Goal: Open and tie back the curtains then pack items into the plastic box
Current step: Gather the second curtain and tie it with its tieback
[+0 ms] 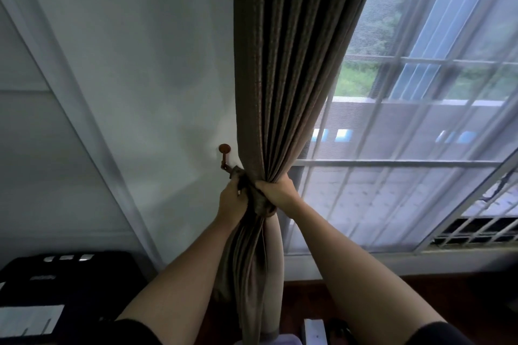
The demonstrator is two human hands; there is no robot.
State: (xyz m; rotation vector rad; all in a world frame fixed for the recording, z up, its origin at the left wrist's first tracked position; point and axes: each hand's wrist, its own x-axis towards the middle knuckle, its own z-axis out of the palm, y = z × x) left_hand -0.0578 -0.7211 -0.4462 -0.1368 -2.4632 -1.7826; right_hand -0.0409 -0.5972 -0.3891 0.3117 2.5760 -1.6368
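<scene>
Your right hand (276, 190) is clamped on the brown pleated fabric curtain (294, 64), fingers curled right round the gathered folds and squeezing them into one narrow bundle. Your left hand (232, 200) sits hard against it on the wall side, fingers curled on the brown fabric tie-back band (262, 204), which wraps the bundle just under your right knuckles. From your left fingers the band's end runs up to the small reddish-brown metal wall hook (225, 150). Whether the loop is seated on the hook you cannot tell from here, because cloth and hand cover that spot.

Both your bare forearms reach up from the bottom edge of the view, a black short sleeve (140, 330) showing at each lower corner. Above your grip the curtain rises and fans out wide toward the top. Below it, the cloth hangs loose between your forearms.

The hook is fixed to the pale white painted wall (140, 64), just beside the curtain's left edge. On the curtain's other side a sheer white net curtain (392, 204) covers the window with white grille bars (398, 162), and blurred greenery shows through it.

Down in the lower left corner sits a black boxy object (84, 274) with a white paper sheet (28, 319) lying on top. Under the window runs a dark reddish-brown wooden surface (434, 288). Between your forearms, at the very bottom, there's a small white object (314, 330), cropped too much to identify.
</scene>
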